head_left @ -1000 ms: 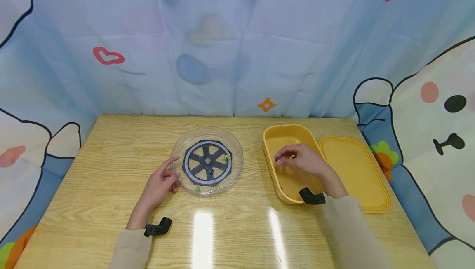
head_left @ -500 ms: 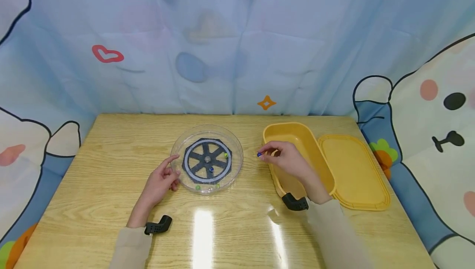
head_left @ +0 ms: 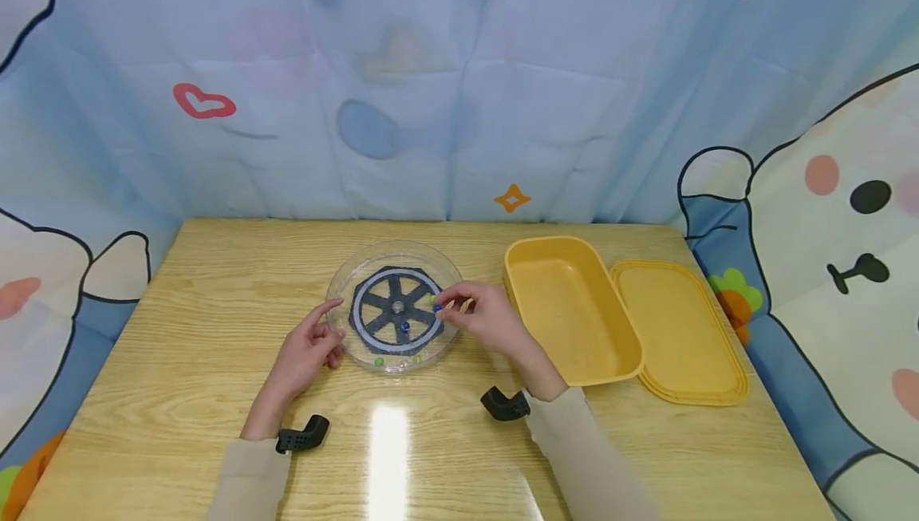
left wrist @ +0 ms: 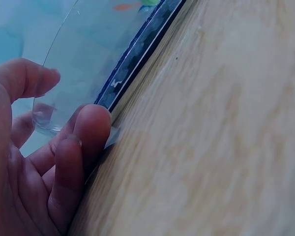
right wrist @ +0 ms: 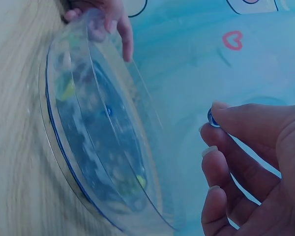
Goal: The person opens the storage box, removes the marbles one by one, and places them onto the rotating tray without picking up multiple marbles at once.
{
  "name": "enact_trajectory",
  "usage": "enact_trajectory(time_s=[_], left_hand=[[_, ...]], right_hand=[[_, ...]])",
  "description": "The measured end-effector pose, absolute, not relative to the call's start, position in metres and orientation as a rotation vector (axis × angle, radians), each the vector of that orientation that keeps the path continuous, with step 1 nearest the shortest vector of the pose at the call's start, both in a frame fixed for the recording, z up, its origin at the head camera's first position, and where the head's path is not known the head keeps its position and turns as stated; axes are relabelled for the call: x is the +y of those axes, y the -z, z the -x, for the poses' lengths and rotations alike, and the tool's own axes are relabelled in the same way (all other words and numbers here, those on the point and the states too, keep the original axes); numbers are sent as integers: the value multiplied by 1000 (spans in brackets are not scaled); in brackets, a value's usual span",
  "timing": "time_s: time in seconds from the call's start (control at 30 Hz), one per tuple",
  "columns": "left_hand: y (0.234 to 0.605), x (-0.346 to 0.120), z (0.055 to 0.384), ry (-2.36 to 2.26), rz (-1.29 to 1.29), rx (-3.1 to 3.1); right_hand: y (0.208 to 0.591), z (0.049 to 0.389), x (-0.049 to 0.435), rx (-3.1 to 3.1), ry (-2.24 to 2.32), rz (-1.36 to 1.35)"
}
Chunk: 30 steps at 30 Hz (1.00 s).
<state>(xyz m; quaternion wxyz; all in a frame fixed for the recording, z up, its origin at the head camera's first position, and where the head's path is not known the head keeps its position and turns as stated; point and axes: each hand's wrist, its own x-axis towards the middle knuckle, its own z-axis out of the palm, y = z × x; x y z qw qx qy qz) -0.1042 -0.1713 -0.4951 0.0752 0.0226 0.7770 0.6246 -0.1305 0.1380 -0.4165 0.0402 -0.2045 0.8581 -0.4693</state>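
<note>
A clear round dish [head_left: 391, 248] stands on the table, with a dark wheel-shaped pattern with a pale ring [head_left: 359, 297] at its base. My left hand [head_left: 305, 353] holds its left side, the index finger reaching over the rim; in the left wrist view the fingers [left wrist: 91, 128] curl close against the wall. Over the right part of the dish, my right hand [head_left: 491, 321] pinches a blue glass marble [right wrist: 213, 118] between thumb and fingertip. Inside the dish lie another blue marble [head_left: 405, 327] and green marbles [head_left: 379, 361], one of them near the right fingertips.
To the right of the dish stands a deep yellow tub [head_left: 574, 305]. Its flat yellow lid [head_left: 682, 333] lies to the right of it, right at the tub's edge. A printed blue curtain [head_left: 402, 106] hangs behind the wooden table [head_left: 165, 345].
My right hand has carried the blue marble from inside the yellow tub leftward, over the tub's rim, to above the dish's right side. The left hand stays at the dish.
</note>
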Motion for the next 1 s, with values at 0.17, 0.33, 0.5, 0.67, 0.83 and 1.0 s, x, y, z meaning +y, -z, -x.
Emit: enact_trajectory(time_s=[0.17,0.33,0.5,0.67,0.83,1.0], left_hand=[[496,-172,105,-1868,-74,2326],[496,-173,105,-1866,-76,2335],[496,-173,105,-1877,-88,2331],[497,-172,105,-1859,-87,2353],[497,-172,105,-1861,-84,2347],[497,-172,105,-1876,-89,2335]], right_hand=[[422,129,130,2614,1451,608],[425,130,129,2599,1475,600],[424,130,130,2582,1492,598],[426,130,132,2546,1510,604],[422,131,138,2509,1517,531],[412,135,150,2551,1489,508]])
